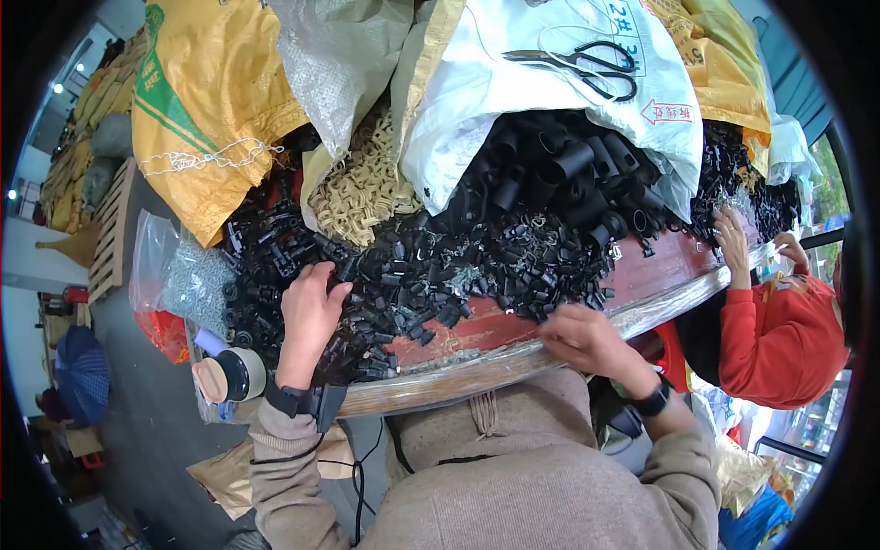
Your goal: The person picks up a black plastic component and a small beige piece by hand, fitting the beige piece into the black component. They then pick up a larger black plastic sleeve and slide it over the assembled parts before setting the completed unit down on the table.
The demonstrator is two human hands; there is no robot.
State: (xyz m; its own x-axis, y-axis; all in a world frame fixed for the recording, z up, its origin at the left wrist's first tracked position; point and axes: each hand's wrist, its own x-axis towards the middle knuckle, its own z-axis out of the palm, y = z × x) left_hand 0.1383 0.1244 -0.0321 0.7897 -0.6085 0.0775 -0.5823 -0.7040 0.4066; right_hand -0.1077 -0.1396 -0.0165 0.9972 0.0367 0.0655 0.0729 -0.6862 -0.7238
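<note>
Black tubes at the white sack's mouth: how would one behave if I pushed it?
The black tubes have rounded sides, so a freed one would probably roll. Open ends show hollow middles, so each is likely light for its size. Crisp round rims suggest stiffness.

Near the top centre of my view, black-handled scissors [576, 61] lie on a white woven sack [463, 101]. At upper left I see a yellow sack [206, 82] with a green stripe, and farther back piled sacks [103, 92] near a slatted wooden pallet [112, 229]. A dark blue umbrella [82, 374] sits at the left, with a lidded jar [243, 374] nearer me at lower left. Right of centre, a co-worker in red [786, 339] sits beside me.
</note>
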